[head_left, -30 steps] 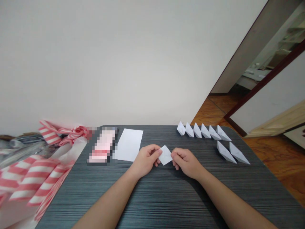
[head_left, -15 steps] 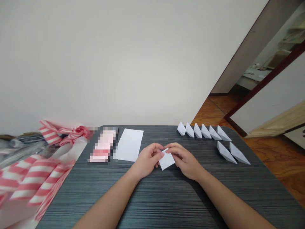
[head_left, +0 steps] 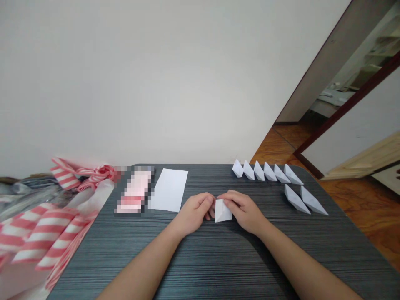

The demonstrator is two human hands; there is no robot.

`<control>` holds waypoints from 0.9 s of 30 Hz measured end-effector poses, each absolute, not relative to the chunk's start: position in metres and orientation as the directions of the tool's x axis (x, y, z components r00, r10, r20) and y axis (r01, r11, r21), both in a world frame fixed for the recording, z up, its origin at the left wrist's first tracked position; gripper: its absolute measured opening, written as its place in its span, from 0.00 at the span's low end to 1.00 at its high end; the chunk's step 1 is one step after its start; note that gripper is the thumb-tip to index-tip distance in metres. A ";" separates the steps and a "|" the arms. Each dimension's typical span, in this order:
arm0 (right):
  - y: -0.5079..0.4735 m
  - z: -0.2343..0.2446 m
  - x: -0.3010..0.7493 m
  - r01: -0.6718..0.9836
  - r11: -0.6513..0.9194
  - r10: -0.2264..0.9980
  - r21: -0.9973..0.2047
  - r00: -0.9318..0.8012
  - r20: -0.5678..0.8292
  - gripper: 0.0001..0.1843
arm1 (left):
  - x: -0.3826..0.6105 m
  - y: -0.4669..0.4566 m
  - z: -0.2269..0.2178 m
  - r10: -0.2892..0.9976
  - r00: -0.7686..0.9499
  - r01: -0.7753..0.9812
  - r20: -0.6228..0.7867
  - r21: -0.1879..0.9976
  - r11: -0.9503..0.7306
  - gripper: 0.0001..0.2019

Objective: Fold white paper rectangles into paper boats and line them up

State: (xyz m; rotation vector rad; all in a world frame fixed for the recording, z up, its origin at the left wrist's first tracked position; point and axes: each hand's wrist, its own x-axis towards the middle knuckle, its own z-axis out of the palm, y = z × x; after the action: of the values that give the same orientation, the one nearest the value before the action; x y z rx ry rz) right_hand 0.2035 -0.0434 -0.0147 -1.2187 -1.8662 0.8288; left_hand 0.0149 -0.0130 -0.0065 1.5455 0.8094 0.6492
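A small folded piece of white paper [head_left: 223,211] is held above the middle of the table. My right hand [head_left: 245,211] pinches it by its upper right part, thumb in front and fingers behind. At its left edge, my left hand [head_left: 195,211] has its fingers curled closed against the paper; the exact grip of those fingertips is partly hidden. A diagonal crease shows on the side of the paper facing me.
Several folded white paper boats [head_left: 258,171] stand in a row at the back right, with two more paper boats [head_left: 296,200] nearer. White sheets [head_left: 170,189] lie left of my hands, beside a pixelated object [head_left: 134,191]. Red-striped cloth [head_left: 53,229] borders the dark table [head_left: 193,262].
The folded paper has been turned, from a diamond-like tilt to nearly square on, and now shows a creased side. My left thumb has come off its face.
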 end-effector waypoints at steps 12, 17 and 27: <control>-0.044 -0.034 0.203 0.331 0.113 0.983 -0.937 -0.176 0.057 0.09 | 0.015 -0.009 -0.021 0.833 0.540 0.106 -0.118 0.992 0.071 0.11; -0.045 -0.021 0.203 0.438 0.154 0.977 -0.886 -0.200 0.072 0.09 | 0.016 -0.010 -0.018 0.807 0.573 0.126 -0.143 0.988 0.086 0.11; -0.046 -0.021 0.203 0.452 0.223 0.964 -0.864 -0.233 0.127 0.13 | 0.016 -0.012 -0.015 0.807 0.579 0.155 -0.121 0.987 0.036 0.13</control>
State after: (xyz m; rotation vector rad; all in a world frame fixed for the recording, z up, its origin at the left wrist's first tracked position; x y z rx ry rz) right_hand 0.2029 -0.0464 -0.0208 -1.3122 -1.8018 0.9339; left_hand 0.0156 -0.0118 -0.0149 1.4786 0.8638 0.6104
